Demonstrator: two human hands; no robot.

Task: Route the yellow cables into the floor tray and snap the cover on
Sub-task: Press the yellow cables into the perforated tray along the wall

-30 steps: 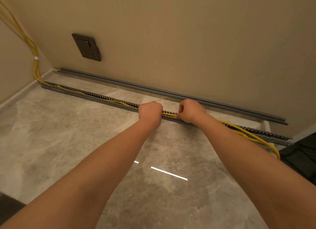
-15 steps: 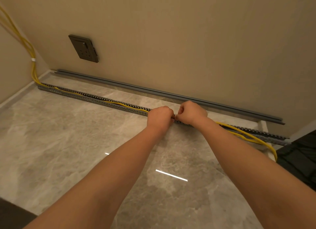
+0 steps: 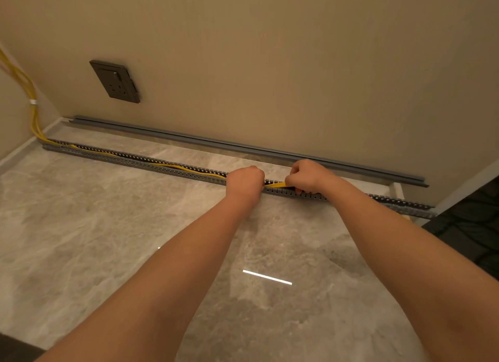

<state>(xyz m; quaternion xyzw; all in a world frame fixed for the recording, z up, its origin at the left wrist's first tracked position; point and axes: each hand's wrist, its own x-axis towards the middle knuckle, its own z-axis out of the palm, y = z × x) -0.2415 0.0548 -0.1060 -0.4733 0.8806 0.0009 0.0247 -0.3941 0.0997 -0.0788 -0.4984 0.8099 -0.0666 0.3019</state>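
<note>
A long grey slotted floor tray (image 3: 140, 163) runs across the marble floor from the left corner to the right. Yellow cables (image 3: 189, 170) drop down the left wall corner and lie inside the tray up to my hands. My left hand (image 3: 244, 180) is fisted over the tray, gripping the cables. My right hand (image 3: 307, 176) is just to its right, pinching the same cables over the tray. A short yellow stretch shows between the two hands. The grey cover (image 3: 243, 147) lies on the floor along the wall, behind the tray.
A dark wall socket (image 3: 114, 82) sits above the cover at the left. A dark patterned mat (image 3: 469, 226) lies at the right, past the tray's end. A white skirting stub (image 3: 397, 190) stands near the tray's right end.
Both hands have shifted right along the tray. The cable loop that lay outside the tray on the right is no longer visible there. More cable lies inside the tray to the left.
</note>
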